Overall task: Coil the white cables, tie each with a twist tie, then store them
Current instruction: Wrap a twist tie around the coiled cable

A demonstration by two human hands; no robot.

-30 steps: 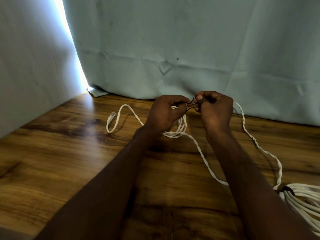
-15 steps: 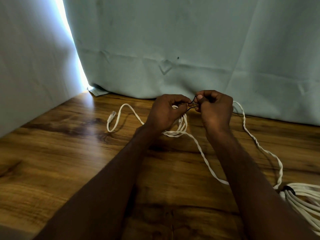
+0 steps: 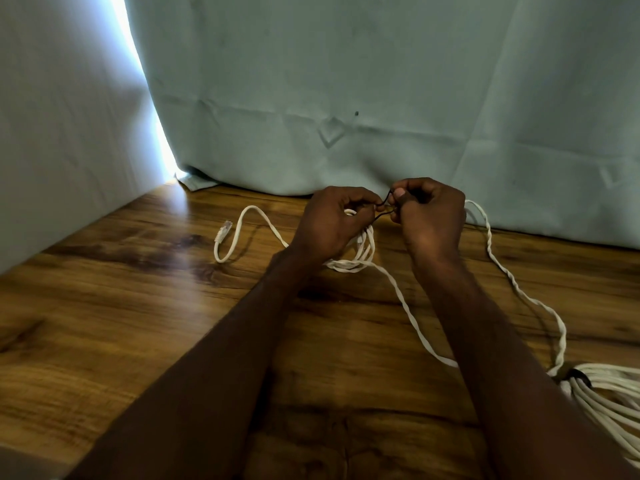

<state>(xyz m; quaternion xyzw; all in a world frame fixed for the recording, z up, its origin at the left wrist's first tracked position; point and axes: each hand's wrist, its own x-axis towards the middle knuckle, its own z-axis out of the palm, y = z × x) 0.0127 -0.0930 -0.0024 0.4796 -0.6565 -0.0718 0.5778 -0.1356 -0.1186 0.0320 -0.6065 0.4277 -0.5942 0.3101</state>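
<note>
We are holding the small coil of white cable (image 3: 363, 249) in our left hand (image 3: 334, 226), and our right hand (image 3: 429, 216) is pinching the thin black twist tie (image 3: 382, 204) right between the two grips. The cable is feeling light and bendy, so its loose end (image 3: 408, 310) is trailing below our grip on the surface (image 3: 138, 323). We are thinking the tie is stiff but easy to bend, so we should pinch it by its two ends, close to the coil.

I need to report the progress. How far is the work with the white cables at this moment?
Done: one coiled bundle at the right edge already carries a dark tie. In hand: the left hand holds a small coil, and the right hand pinches a black twist tie beside it. Left: the plug end and a long twisted stretch lie loose on the wooden table. Nothing looks stored.
</note>
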